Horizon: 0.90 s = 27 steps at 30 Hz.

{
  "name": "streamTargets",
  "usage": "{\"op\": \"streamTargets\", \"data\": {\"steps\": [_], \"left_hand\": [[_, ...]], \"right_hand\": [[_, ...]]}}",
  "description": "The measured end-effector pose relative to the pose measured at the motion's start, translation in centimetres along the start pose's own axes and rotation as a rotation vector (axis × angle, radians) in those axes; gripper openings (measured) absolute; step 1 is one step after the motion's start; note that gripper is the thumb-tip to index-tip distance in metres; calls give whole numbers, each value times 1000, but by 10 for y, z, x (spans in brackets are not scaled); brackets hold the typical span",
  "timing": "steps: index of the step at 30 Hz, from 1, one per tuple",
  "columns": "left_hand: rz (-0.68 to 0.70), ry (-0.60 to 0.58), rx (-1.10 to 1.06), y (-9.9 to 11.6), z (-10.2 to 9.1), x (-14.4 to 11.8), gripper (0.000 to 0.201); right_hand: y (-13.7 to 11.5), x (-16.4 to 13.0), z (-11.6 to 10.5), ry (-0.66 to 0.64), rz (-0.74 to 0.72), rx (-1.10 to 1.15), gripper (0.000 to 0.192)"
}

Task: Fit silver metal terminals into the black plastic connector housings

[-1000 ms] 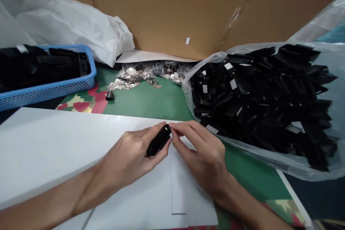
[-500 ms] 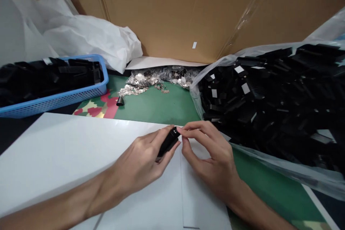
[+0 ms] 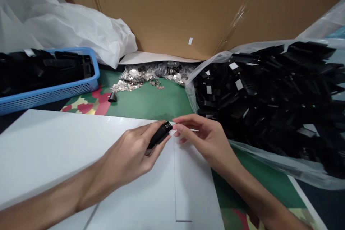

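My left hand (image 3: 132, 154) grips a small black plastic part (image 3: 159, 134), slanted up to the right over the white sheets (image 3: 54, 143). My right hand (image 3: 203, 134) hovers just right of the part's tip, with fingers loosely spread and thumb and forefinger close together near the part's end. Whether something tiny sits between those fingertips cannot be made out. Both forearms reach in from the lower edge.
A clear bag heaped with black plastic parts (image 3: 269, 97) fills the right. A blue basket (image 3: 54, 90) of black parts stands at left. Shiny metal pieces (image 3: 142, 75) and a small black cap (image 3: 111, 97) lie on the green mat. A cardboard wall (image 3: 188, 7) and white bags (image 3: 75, 28) close the back.
My right hand's fingers have drawn slightly away from the part's tip and opened out. The left hand keeps its hold on the black part. The view has shifted a little.
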<state>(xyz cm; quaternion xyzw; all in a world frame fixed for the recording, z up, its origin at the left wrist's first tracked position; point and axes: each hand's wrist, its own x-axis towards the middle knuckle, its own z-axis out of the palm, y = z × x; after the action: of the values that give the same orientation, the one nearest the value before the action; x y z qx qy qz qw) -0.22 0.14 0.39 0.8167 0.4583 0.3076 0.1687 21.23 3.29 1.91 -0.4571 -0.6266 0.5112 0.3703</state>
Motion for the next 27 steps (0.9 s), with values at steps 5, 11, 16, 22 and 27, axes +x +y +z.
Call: {"op": "streamTargets", "data": {"steps": [5, 11, 16, 22, 27], "left_hand": [[80, -23, 46, 6, 1, -5, 38], [127, -6, 121, 5, 6, -8, 41], [136, -15, 119, 6, 8, -7, 38], [151, -14, 138, 9, 9, -10, 38], [167, -6, 161, 10, 9, -9, 41]], "right_hand": [[1, 5, -9, -126, 101, 96, 19], [1, 4, -12, -125, 86, -6, 18], [0, 1, -5, -73, 96, -23, 10], [-4, -5, 10, 66, 58, -171, 12], [-6, -6, 11, 105, 24, -212, 13]]}}
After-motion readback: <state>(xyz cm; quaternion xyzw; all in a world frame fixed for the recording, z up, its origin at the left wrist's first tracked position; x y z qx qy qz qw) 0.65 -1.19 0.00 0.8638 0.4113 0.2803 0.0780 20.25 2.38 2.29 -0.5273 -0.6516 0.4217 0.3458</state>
